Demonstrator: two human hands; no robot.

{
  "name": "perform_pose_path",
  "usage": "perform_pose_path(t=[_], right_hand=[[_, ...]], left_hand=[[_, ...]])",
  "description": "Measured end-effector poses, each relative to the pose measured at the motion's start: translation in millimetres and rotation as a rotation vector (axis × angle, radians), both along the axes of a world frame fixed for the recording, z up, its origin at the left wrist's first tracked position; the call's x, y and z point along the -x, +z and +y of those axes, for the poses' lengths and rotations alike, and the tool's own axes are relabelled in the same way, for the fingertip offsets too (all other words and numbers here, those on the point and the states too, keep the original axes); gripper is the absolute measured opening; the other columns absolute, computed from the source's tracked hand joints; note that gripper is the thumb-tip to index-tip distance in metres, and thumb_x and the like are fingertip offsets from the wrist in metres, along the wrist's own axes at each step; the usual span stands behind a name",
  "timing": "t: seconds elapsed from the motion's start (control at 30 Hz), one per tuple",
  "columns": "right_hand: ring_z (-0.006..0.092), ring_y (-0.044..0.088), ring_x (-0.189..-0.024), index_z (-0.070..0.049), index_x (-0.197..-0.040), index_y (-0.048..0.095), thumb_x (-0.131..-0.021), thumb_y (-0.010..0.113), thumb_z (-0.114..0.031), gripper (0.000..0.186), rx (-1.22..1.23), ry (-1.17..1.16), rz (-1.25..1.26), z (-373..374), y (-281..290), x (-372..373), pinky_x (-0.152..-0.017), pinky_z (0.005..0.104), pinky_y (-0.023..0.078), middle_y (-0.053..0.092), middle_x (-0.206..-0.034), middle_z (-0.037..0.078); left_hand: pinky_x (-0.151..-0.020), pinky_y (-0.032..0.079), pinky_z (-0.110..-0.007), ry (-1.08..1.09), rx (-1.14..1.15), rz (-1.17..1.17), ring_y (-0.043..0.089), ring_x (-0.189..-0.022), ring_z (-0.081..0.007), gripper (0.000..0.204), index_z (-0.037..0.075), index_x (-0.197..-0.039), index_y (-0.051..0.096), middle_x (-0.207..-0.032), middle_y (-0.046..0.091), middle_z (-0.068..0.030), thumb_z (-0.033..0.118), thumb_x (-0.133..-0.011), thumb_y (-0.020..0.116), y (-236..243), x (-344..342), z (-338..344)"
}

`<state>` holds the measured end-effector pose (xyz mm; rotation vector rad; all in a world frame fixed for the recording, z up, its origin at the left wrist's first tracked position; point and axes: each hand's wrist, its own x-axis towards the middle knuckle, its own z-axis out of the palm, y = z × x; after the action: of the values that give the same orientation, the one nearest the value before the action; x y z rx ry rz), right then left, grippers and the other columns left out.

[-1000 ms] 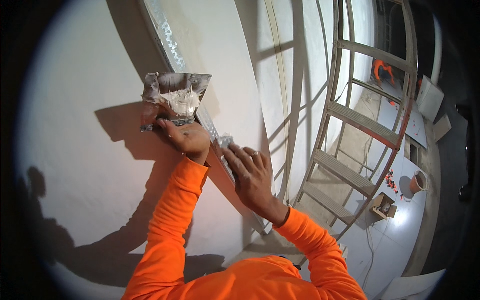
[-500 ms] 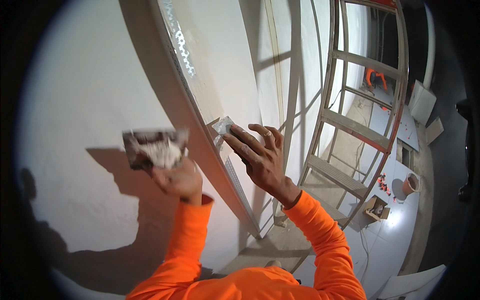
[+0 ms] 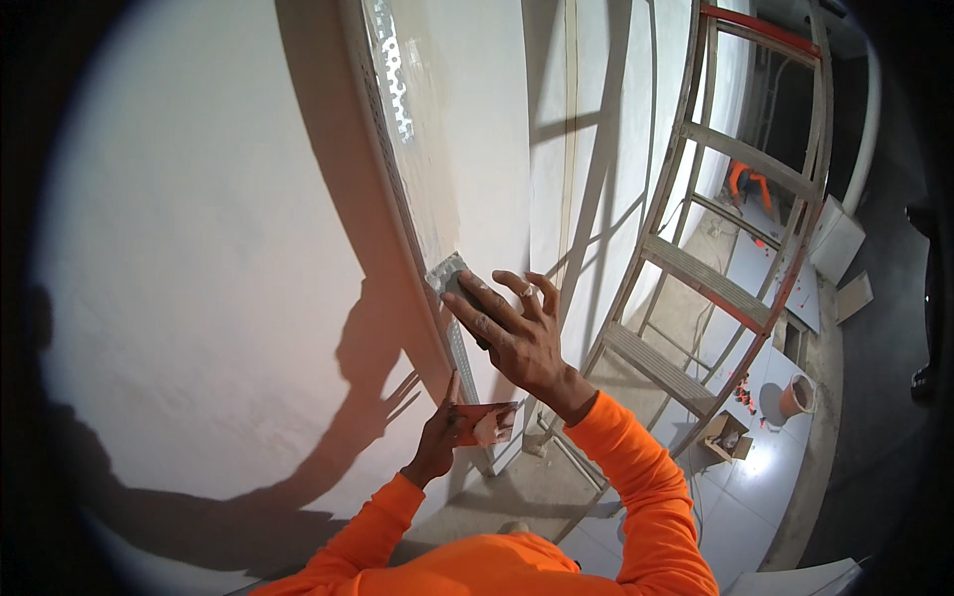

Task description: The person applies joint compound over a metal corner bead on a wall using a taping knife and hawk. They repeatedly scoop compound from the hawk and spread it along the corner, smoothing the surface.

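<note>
My right hand (image 3: 522, 333) grips a small grey putty knife (image 3: 446, 273) pressed on the putty-smeared band beside a perforated metal corner strip (image 3: 455, 346) on the white wall. Its ring and little fingers are bent out. Lower down, my left hand (image 3: 437, 437) holds a reddish-backed square scraper (image 3: 485, 425) with pale putty on it, one finger pointing up along the strip. Higher up, white putty (image 3: 427, 169) coats the band, with perforations (image 3: 393, 79) showing through near the top.
A metal ladder (image 3: 706, 278) stands at the right. Beyond it are a bucket (image 3: 798, 395), an open cardboard box (image 3: 723, 437), small red pieces on floor tiles (image 3: 755, 477), boards (image 3: 835, 243) and a person in orange (image 3: 750, 184) far back.
My left hand and scraper have dropped from high on the left to low beside the strip. My right hand and knife have shifted slightly; the view has shifted too.
</note>
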<state>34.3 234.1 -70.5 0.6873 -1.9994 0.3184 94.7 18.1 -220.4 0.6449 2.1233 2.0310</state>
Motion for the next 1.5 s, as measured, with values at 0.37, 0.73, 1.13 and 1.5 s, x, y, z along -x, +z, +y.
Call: perform_pose_path(t=[0.37,0.73,1.13,1.5], right_hand=[[0.0245,0.047,-0.139,-0.044,-0.16,0.043,-0.089,0.076,-0.011,0.086,-0.057,0.034,-0.102,7.2,-70.8,4.2,-0.123,0.0565,0.027,0.042,-0.167,-0.011],[0.0203,0.051,-0.134,-0.035,-0.158,0.05,-0.094,0.076,-0.025,0.071,-0.055,-0.059,-0.002,24.5,-12.2,-11.8,-0.12,0.0505,0.027,0.058,-0.156,-0.008],[0.0235,0.056,-0.132,-0.037,-0.156,0.052,-0.095,0.073,-0.015,0.068,-0.054,-0.008,-0.221,22.5,-78.3,-27.2,-0.119,0.0551,0.028,0.059,-0.154,-0.004],[0.0264,0.05,-0.134,-0.036,-0.162,0.045,-0.092,0.075,-0.029,0.077,0.08,0.006,-0.136,-28.3,-124.1,-3.0,-0.117,0.0562,0.029,0.048,-0.16,0.003]], left_hand=[[-0.11,0.047,-0.037,-0.077,0.401,0.042,0.065,-0.126,-0.0309,0.085,0.001,-0.169,-0.008,-0.17,0.033,-0.021,0.019,-0.108,0.047,11.9,4.8,-4.3],[-0.123,0.033,-0.037,-0.08,0.429,0.132,0.036,-0.156,-0.0354,0.083,-0.001,-0.169,-0.004,-0.177,0.009,-0.0252,0.024,-0.108,0.047,-15.5,7.1,-5.7],[-0.121,0.036,-0.039,-0.178,0.429,0.17,0.059,-0.134,-0.0319,0.083,-0.004,-0.168,0.004,-0.154,0.052,-0.0251,0.044,-0.112,0.043,-17.4,8.7,-10.4],[-0.114,0.046,-0.039,-0.203,0.455,-0.089,0.058,-0.133,-0.0318,0.08,-0.005,-0.167,0.008,-0.154,0.047,-0.0253,0.036,-0.111,0.05,-46.0,10.3,-15.5]])
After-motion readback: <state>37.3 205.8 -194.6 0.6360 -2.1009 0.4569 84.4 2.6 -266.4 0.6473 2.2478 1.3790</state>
